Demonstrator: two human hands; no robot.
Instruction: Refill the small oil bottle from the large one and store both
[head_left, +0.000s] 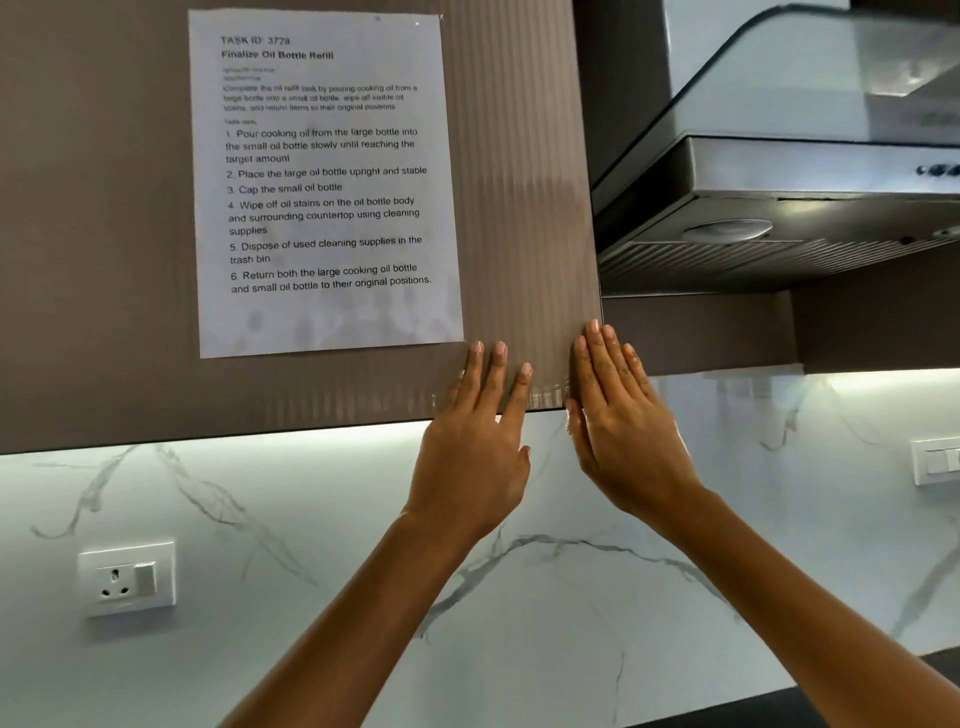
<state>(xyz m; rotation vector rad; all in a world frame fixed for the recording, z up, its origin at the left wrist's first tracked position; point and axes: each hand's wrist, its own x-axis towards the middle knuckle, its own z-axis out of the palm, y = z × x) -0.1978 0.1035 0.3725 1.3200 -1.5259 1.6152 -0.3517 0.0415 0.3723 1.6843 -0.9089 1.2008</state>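
Neither oil bottle is in view. Both my hands are raised against the lower right corner of a brown ribbed wall cabinet door (519, 208). My left hand (480, 441) lies flat on the door's face with its fingers spread, holding nothing. My right hand (623, 426) rests along the door's right edge, fingers straight and close together, palm facing left. The door appears closed flush. A printed task sheet (327, 182) is stuck to the door, up and left of my hands.
A steel and glass range hood (779, 197) juts out to the right of the cabinet. Below runs a white marbled backsplash (519, 597) with a wall socket (127, 579) at the left and switches (940, 460) at the right edge. A dark countertop strip (779, 709) shows at the bottom right.
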